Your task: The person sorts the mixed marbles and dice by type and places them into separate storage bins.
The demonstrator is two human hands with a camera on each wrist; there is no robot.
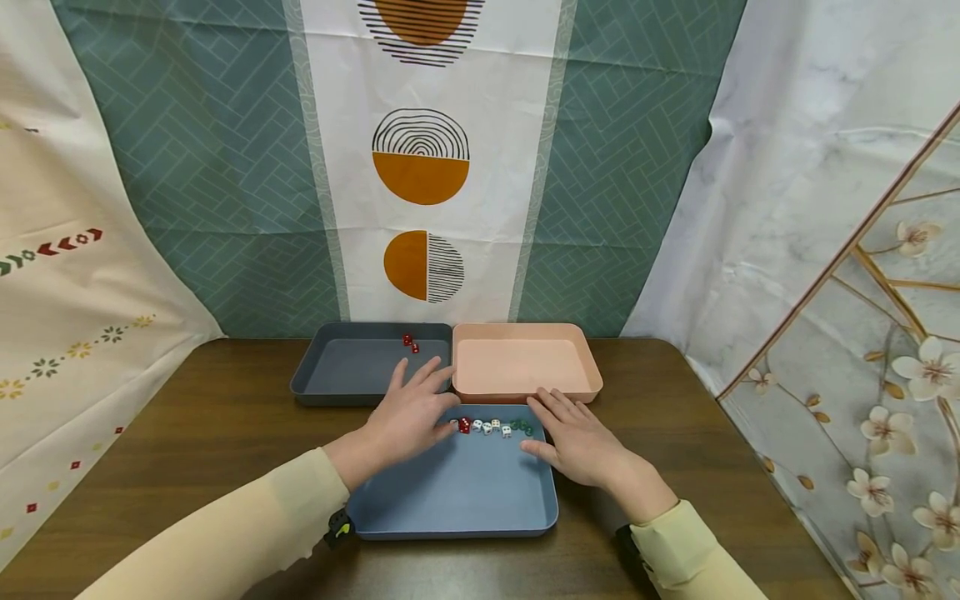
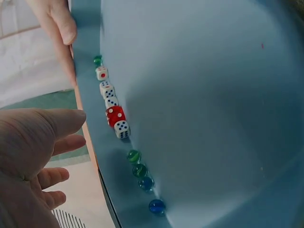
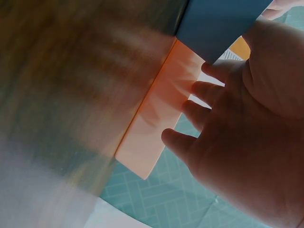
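My left hand [image 1: 411, 415] is over the far left part of the blue tray [image 1: 457, 492], fingers spread toward the dark grey tray [image 1: 352, 358] and nothing in its grasp. At the blue tray's far right corner is my right hand [image 1: 581, 437], its fingers extended near the front rim of the peach tray [image 1: 521, 362]. Along the blue tray's far wall runs a row of white dice [image 2: 122, 129], a red die [image 2: 115, 115], green marbles [image 2: 134, 156] and a blue marble [image 2: 156, 206]. In the head view, my left hand hides the row's left end.
Two small red dice [image 1: 411, 342] lie inside the dark grey tray. The grey and peach trays stand side by side behind the blue one on the brown wooden table [image 1: 225, 433]. Patterned cloth [image 1: 225, 167] hangs behind and at both sides.
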